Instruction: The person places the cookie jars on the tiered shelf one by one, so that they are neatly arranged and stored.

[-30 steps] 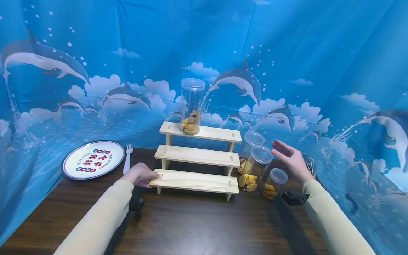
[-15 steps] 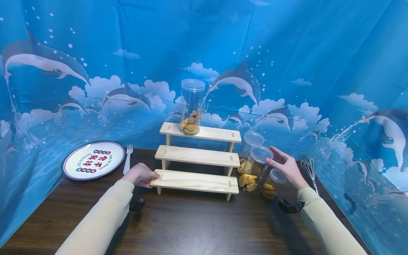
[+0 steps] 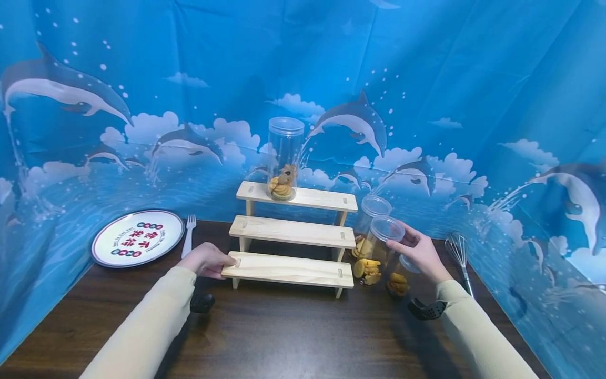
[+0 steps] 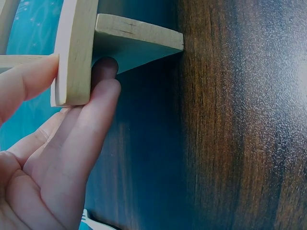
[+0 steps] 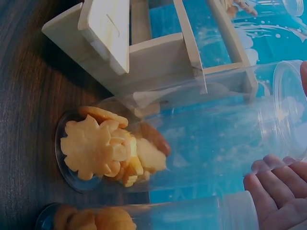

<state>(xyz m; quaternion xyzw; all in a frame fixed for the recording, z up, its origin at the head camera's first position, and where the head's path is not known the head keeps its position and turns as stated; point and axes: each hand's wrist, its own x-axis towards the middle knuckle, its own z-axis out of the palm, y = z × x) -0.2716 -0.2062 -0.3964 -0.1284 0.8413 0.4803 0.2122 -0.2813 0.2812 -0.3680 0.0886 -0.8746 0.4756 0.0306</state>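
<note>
My left hand pinches the left end of the lowest board of a three-step wooden display stand; the thumb is above and the fingers below in the left wrist view. My right hand is round the lid end of a tall clear cookie jar, thumb on one side and fingers on the other. Flower-shaped cookies lie at its bottom. Beside it stands a shorter cookie jar, partly behind the hand. Another tall jar is behind, half hidden.
On the top step stands a tall jar with cookies. A white plate and a fork lie at the left. A whisk lies at the right. A blue dolphin curtain hangs behind the table.
My right hand has moved left and slightly down onto the lid of the front tall jar, uncovering the whisk. My left hand has stayed on the stand.
</note>
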